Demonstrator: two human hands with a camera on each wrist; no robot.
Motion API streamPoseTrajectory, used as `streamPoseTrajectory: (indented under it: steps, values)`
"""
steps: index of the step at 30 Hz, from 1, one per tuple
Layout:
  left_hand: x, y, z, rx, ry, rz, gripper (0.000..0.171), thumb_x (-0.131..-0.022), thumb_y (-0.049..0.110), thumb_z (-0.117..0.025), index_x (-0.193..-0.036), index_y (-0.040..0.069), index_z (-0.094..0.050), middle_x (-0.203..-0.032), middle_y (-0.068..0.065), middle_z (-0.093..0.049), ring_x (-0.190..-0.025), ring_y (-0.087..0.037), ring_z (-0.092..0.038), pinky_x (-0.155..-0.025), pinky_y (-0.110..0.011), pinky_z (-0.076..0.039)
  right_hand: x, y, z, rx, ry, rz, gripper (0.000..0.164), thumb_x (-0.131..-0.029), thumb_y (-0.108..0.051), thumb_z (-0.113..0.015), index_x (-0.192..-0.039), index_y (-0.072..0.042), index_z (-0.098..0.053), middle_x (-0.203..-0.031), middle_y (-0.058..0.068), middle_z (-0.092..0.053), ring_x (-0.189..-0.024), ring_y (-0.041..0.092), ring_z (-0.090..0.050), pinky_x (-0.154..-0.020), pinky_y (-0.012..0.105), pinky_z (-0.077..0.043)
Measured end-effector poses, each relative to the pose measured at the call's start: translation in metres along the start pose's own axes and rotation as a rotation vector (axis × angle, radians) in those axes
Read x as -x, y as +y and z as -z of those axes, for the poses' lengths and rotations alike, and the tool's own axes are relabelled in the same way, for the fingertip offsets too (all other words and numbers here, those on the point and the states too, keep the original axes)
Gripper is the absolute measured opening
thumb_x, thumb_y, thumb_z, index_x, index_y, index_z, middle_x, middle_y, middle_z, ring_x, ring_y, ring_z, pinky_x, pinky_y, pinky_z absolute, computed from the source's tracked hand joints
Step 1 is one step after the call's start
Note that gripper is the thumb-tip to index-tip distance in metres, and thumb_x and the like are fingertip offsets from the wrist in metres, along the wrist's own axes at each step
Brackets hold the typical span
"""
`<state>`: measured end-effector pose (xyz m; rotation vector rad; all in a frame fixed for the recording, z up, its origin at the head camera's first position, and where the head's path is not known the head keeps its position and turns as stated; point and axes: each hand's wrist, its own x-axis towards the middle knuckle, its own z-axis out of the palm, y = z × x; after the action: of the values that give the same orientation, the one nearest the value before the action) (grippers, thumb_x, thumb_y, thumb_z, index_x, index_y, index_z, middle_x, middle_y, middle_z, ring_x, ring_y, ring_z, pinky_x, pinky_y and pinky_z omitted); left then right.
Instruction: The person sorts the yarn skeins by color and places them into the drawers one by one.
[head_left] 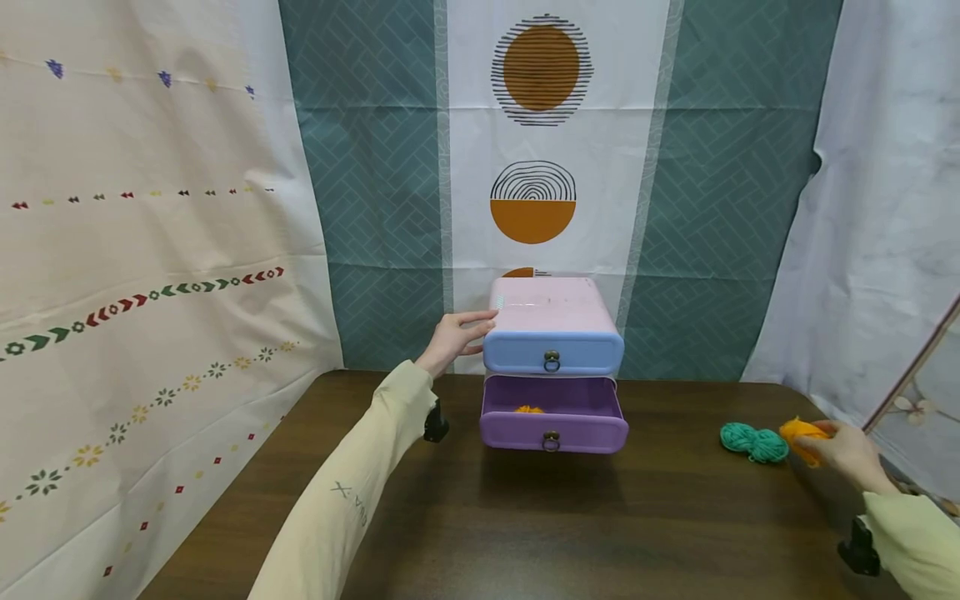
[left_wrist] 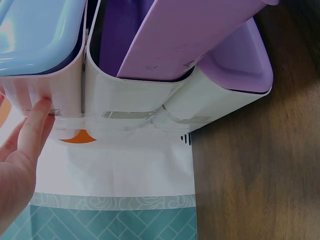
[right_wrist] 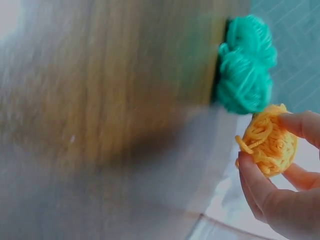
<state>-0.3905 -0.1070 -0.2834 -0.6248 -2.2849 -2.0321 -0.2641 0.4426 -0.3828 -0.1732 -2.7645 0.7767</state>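
At the right of the head view, my right hand [head_left: 855, 457] pinches a ball of orange-yellow yarn [head_left: 801, 437] between thumb and fingers; a loose strand shows on the yarn ball [right_wrist: 270, 142] in the right wrist view. Beside it lies green yarn [head_left: 753, 442] in two joined bundles. My left hand [head_left: 453, 337] touches the left side of a small drawer unit [head_left: 551, 304], its fingers [left_wrist: 36, 122] fairly straight against the pink wall. The blue drawer [head_left: 585, 354] is closed. Below, the purple drawer [head_left: 502, 429] stands pulled out, with some orange-yellow yarn [head_left: 529, 409] inside.
The left wrist view shows another light purple drawer [left_wrist: 245, 65], closed, at the unit's bottom. Everything rests on a dark wooden table [head_left: 675, 525]. Patterned cloths hang behind, including a teal and white cloth [head_left: 375, 208], and on both sides.
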Motion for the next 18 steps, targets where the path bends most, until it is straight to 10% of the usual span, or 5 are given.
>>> streamPoseTrajectory:
  steps: [18]
  values:
    - [0.0,0.0,0.0,0.004,0.015,0.013,0.033,-0.086,0.019,-0.064,-0.118,0.01,-0.063,-0.116,-0.007,-0.057,-0.094,-0.018,-0.059,-0.073,-0.032,-0.051,0.004,-0.046,-0.006,-0.106,-0.024,0.167,0.047,-0.09,-0.018,-0.057,-0.111,0.022,-0.045,-0.094,0.035,-0.054,-0.073,0.029,-0.055,-0.055,0.027,-0.047]
